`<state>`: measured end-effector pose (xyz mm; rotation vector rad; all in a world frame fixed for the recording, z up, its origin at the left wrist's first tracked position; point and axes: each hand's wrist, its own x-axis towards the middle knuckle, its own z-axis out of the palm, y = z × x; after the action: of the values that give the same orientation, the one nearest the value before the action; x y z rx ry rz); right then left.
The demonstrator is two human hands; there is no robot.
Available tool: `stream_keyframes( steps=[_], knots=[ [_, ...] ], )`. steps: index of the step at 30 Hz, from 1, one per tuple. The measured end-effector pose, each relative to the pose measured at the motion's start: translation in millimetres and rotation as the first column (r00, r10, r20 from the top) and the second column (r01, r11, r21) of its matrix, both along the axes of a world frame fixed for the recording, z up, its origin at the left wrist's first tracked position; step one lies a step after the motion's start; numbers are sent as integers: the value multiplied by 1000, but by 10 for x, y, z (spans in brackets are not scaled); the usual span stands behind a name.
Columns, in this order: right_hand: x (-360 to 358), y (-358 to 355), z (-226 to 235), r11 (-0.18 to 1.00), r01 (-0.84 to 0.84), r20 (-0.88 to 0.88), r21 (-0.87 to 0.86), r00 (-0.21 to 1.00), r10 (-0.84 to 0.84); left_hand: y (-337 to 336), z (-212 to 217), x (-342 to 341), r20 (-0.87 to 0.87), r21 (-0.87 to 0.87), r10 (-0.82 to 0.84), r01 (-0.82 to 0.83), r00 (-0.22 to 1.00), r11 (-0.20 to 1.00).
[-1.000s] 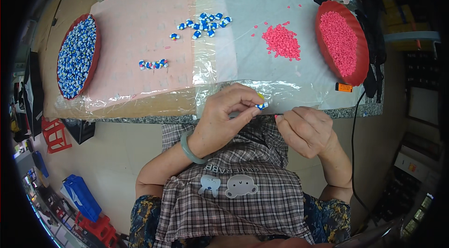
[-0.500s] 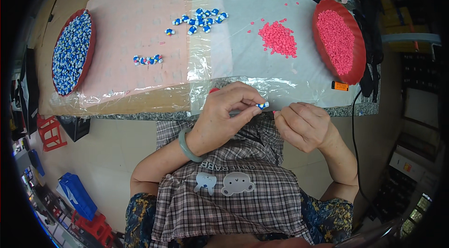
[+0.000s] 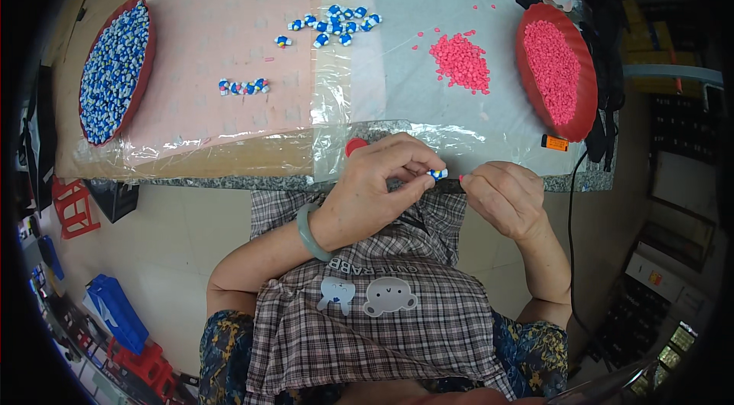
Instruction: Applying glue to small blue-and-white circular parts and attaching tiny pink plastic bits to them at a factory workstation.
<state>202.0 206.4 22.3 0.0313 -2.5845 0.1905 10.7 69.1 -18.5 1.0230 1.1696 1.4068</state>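
Observation:
Between its thumb and fingers my left hand (image 3: 386,179) pinches a small blue-and-white figurine (image 3: 436,174) at the table's front edge. Just right of it, my right hand (image 3: 506,197) is closed, with a tiny pink piece (image 3: 462,177) showing at its fingertips. The two hands are a short way apart. Farther back lies a loose pile of pink pieces (image 3: 461,63). A cluster of blue-and-white figurines (image 3: 336,24) lies at the back middle, and a short row of figurines (image 3: 244,87) with pink spots sits left of my left hand.
A red oval basket (image 3: 142,92) of blue-and-white figurines stands at the far left. Another red basket (image 3: 587,84) at the right holds pink pieces. Close to it are an orange-and-black item (image 3: 554,143) and a black cable (image 3: 572,252). A red disc (image 3: 355,147) lies behind my left hand.
Both hands have shifted slightly right in the picture, still holding the figurine and the pink piece. The pink piece shows a little more clearly. The whole view has shifted a little too.

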Motion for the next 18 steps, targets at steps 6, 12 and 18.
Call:
stream_keyframes(
  steps=[6,12,18],
  knots=[
    [-26,0,4,996,-24,-2,82,1000,25,-6,13,0,-32,-6,-18,18,999,1000],
    [-37,-8,66,990,-50,25,129,999,47,5,15,11,-12,-14,-24,24,1000,1000],
    [-30,-143,53,948,77,48,-308,997,-66,6,9,16,-20,-16,2,-2,1000,1000]
  ],
)
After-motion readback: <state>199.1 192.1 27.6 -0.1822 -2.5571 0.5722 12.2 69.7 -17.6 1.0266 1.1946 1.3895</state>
